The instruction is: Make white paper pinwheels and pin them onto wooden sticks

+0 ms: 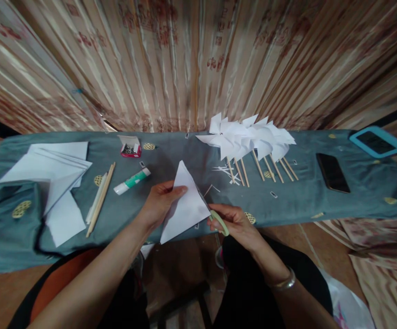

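A white sheet of paper folded into a triangle [185, 208] is pinched between the thumb and fingers of my left hand [160, 201], just above the table's front edge. My right hand [234, 224] grips a pair of scissors with pale green handles [221, 222]. Their blades lie along the triangle's right edge, partly hidden by the paper. Thin white paper strips [228, 172] are scattered on the cloth beyond my right hand. A green and white glue stick [132, 181] lies to the left of the paper.
Several white paper pinwheels [249, 137] on wooden sticks lie at the back right. Farther right are a dark phone [333, 172] and a blue-framed tablet [395, 151]. Leftward stand a small red box of pins [131, 148], wooden sticks [101, 198] and stacked white paper [54, 160].
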`<state>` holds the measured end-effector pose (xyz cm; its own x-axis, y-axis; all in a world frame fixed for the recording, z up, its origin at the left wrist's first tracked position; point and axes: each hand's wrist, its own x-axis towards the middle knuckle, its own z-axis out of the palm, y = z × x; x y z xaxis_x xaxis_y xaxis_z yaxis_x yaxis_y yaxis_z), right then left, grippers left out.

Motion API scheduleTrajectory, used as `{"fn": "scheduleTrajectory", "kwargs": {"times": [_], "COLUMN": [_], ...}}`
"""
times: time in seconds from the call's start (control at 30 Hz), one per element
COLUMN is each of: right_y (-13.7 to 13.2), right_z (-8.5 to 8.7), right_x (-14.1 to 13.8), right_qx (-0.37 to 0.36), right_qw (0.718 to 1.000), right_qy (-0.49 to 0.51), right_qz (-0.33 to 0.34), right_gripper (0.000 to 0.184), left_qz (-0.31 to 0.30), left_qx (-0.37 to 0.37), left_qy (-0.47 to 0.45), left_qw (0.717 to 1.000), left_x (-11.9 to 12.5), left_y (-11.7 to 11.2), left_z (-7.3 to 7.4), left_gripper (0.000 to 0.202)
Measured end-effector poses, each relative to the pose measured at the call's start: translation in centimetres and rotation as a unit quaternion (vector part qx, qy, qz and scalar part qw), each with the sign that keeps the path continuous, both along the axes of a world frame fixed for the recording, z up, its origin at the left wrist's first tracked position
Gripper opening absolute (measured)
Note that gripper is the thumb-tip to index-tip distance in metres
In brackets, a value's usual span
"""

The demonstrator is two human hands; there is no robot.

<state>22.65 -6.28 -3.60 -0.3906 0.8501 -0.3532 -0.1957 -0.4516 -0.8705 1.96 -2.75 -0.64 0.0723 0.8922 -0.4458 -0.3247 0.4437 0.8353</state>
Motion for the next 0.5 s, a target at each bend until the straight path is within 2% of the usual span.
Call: {"fn": "scheduleTrajectory", "kwargs": {"times": [0.5], "right_y": [-0.17], "right_z": [-0.25], "right_x": [-0.44], "right_qx": [-0.011], "right_qw": [0.999], "right_qy": [-0.010], "right_qz": [-0.034], "right_gripper": [0.040], "left_qz": [-0.004], "left_qx": [-0.011], "left_qy": [0.004], "left_qw": [1.000], "left_x": [0.17], "left_y": [-0.18], "left_z": [-0.23], "left_gripper": [0.035]}}
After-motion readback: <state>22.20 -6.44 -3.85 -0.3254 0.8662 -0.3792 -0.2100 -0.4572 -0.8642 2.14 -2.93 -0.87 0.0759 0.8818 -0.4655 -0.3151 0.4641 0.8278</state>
